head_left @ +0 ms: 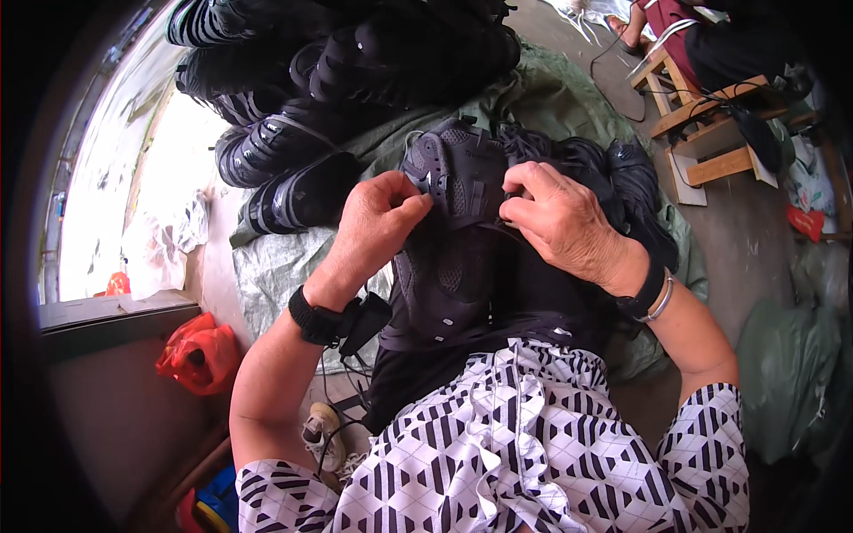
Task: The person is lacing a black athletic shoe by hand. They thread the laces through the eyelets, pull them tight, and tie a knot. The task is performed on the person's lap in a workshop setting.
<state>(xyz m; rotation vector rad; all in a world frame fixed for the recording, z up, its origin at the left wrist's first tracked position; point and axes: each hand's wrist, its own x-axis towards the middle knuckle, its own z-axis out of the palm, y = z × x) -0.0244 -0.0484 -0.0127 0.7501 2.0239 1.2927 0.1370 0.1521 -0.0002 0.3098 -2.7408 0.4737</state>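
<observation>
A black shoe upper [474, 164] with mesh panels and a row of lace holes lies over my knees. My left hand [382, 213] is closed in a pinch at its left edge. On the right side, my right hand [560, 213] pinches the opposite edge, fingers curled; the exact bit between its fingertips is hidden. Nearer to me, another black shoe upper [435, 298] rests on my dark-clad lap. Just beyond my right hand lie more black uppers [633, 169], loosely heaped.
Stacked bundles of black shoe uppers [293, 147] rise at the far left on a green woven sheet [569, 89]. A wooden stool [720, 133] stands far right, near another person. A red plastic bag [203, 354] sits at left; a green sack [786, 382] at right.
</observation>
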